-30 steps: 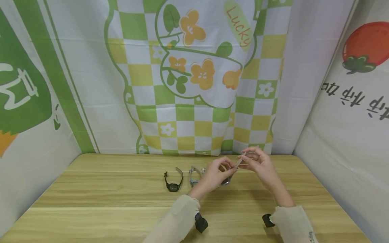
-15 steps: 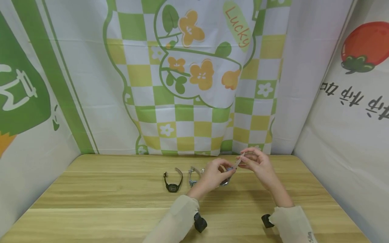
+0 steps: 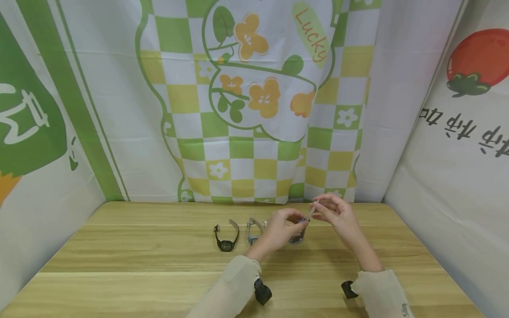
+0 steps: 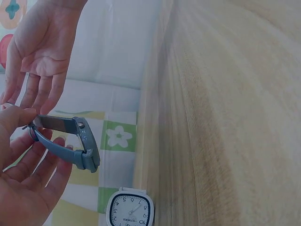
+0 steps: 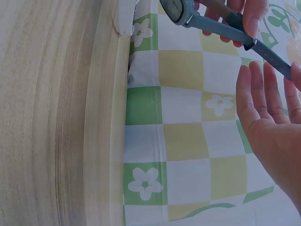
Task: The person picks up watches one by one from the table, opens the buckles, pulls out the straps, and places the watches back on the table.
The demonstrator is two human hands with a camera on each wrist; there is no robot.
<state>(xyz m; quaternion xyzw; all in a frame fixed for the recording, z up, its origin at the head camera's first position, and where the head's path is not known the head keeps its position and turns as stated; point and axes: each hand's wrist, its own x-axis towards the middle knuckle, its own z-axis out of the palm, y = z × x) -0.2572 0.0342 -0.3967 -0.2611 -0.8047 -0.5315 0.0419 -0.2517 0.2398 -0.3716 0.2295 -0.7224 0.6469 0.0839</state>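
**Two hands hold a blue-grey watch above the tabletop**

The left hand (image 3: 278, 229) grasps a blue-grey plastic wristwatch (image 4: 77, 141) by its strap: the thumb and the curled fingers pinch the strap near the buckle. The watch is lifted above the light wooden tabletop (image 3: 139, 260), between the two hands, near the far edge of the tabletop. In the right wrist view the watch face (image 5: 176, 9) points toward the tabletop and the long strap end goes to the right.

The right hand (image 3: 338, 216) takes the free end of the strap with its fingertips (image 5: 294, 75); the other fingers are nearly straight and the palm is open toward the watch.

On the tabletop, left of the hands, lies a small black digital wristwatch (image 3: 226, 240) with its strap standing up in a curve. Just beside the left hand lies a white square wristwatch with a round dial (image 4: 130, 209). Behind the tabletop hangs a cloth with green, yellow and white squares and orange flowers (image 3: 254, 110).
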